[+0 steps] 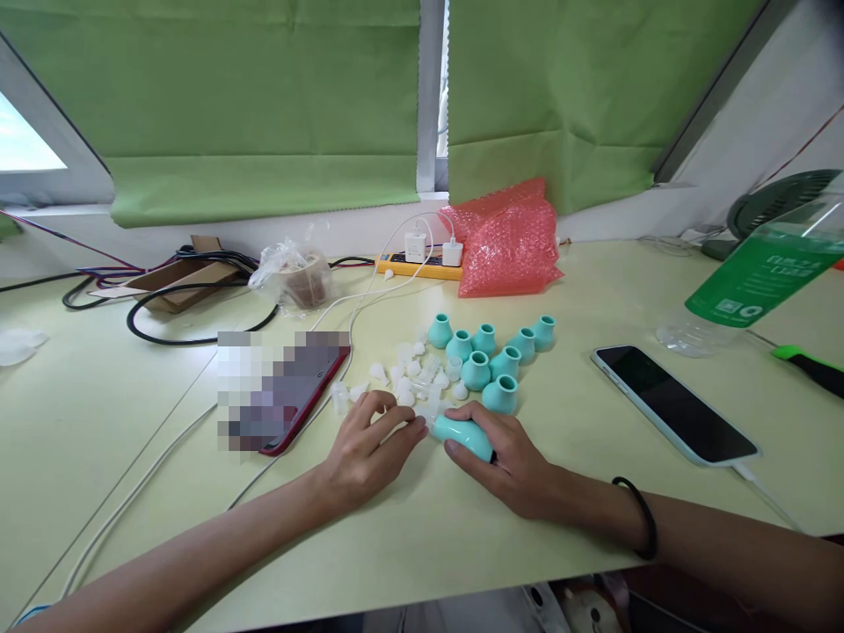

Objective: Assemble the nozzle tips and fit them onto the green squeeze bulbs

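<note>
Gleaming, held in the right hand (518, 462), an oblong turquoise piece (462, 432) is facing the left hand (362, 453), whose hold I can't tell.

A slim black band (650, 520), perhaps elastic though too small to tell, rings the right forearm (699, 534); the left hand (366, 453) and left forearm (224, 554) are bare.

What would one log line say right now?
left hand: near clear piece; right hand: holding glossy teal piece; beyond: teal bulbs
</note>
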Action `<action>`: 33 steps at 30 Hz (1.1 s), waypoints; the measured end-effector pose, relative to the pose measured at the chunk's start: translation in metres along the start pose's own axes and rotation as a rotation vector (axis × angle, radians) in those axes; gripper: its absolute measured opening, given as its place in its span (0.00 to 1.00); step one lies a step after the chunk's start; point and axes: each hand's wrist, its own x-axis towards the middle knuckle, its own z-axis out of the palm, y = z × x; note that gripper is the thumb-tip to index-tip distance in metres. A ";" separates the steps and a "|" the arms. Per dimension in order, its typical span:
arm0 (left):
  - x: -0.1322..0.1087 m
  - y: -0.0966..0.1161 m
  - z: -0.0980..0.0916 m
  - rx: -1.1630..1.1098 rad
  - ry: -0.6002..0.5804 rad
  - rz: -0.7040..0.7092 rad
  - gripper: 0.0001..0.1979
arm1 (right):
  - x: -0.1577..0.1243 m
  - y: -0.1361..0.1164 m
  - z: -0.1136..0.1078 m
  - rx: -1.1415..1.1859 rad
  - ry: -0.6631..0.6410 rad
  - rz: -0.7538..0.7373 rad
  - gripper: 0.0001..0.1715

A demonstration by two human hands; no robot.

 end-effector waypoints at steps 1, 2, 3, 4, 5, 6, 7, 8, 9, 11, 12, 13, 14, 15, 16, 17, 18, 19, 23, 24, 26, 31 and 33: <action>0.001 0.000 -0.001 -0.027 -0.002 -0.026 0.09 | 0.000 0.000 0.000 -0.008 0.010 -0.004 0.11; 0.003 0.000 -0.002 -0.061 -0.008 -0.060 0.09 | 0.000 0.000 0.000 -0.016 0.020 -0.011 0.11; 0.005 0.000 -0.003 -0.097 -0.017 -0.103 0.08 | 0.000 0.000 0.000 -0.026 0.034 -0.020 0.11; 0.006 0.000 -0.005 -0.130 -0.025 -0.149 0.08 | 0.000 0.000 0.001 -0.038 0.051 -0.031 0.10; 0.008 0.000 -0.006 -0.158 -0.032 -0.193 0.08 | 0.000 0.000 0.001 -0.054 0.071 -0.044 0.10; 0.009 0.000 -0.007 -0.178 -0.039 -0.229 0.08 | 0.001 0.001 0.001 -0.073 0.094 -0.057 0.10; 0.010 0.000 -0.008 -0.192 -0.044 -0.251 0.09 | 0.001 0.001 0.002 -0.097 0.116 -0.071 0.10; 0.010 -0.001 -0.008 -0.198 -0.047 -0.259 0.09 | 0.002 0.002 0.003 -0.126 0.140 -0.088 0.10; 0.010 -0.001 -0.008 -0.198 -0.049 -0.256 0.09 | 0.002 0.003 0.003 -0.156 0.160 -0.114 0.10; 0.009 -0.002 -0.006 -0.186 -0.058 -0.237 0.08 | 0.003 0.006 0.006 -0.221 0.194 -0.182 0.11; 0.009 -0.003 -0.005 -0.172 -0.059 -0.226 0.08 | 0.003 0.007 0.007 -0.256 0.213 -0.221 0.12; 0.008 -0.003 -0.004 -0.149 -0.057 -0.216 0.07 | 0.003 0.008 0.008 -0.289 0.232 -0.259 0.13; 0.008 -0.003 -0.004 -0.116 -0.060 -0.204 0.07 | 0.003 0.008 0.009 -0.320 0.247 -0.291 0.13; 0.008 -0.003 -0.004 -0.071 -0.066 -0.188 0.06 | 0.003 0.009 0.009 -0.346 0.258 -0.314 0.13; 0.008 -0.003 -0.004 -0.015 -0.076 -0.169 0.05 | 0.003 0.009 0.010 -0.367 0.265 -0.330 0.13; 0.008 -0.003 -0.005 0.050 -0.087 -0.146 0.05 | 0.003 0.009 0.010 -0.381 0.265 -0.341 0.13; 0.008 -0.002 -0.006 0.120 -0.095 -0.118 0.05 | 0.003 0.010 0.010 -0.392 0.263 -0.349 0.13; 0.009 -0.001 -0.007 0.186 -0.104 -0.086 0.06 | 0.003 0.009 0.011 -0.403 0.262 -0.357 0.14; 0.009 0.004 -0.012 0.341 -0.158 0.070 0.06 | 0.001 0.010 0.013 -0.463 0.288 -0.421 0.14; 0.008 0.004 -0.012 0.346 -0.180 0.102 0.06 | 0.000 0.011 0.014 -0.475 0.290 -0.444 0.14; 0.006 0.004 -0.012 0.335 -0.209 0.138 0.06 | -0.001 0.011 0.015 -0.482 0.288 -0.473 0.15; 0.004 0.000 -0.009 0.300 -0.170 0.154 0.04 | 0.000 0.006 0.012 -0.352 0.219 -0.337 0.13; 0.005 -0.001 -0.009 0.284 -0.137 0.160 0.04 | 0.000 0.001 0.010 -0.266 0.185 -0.222 0.11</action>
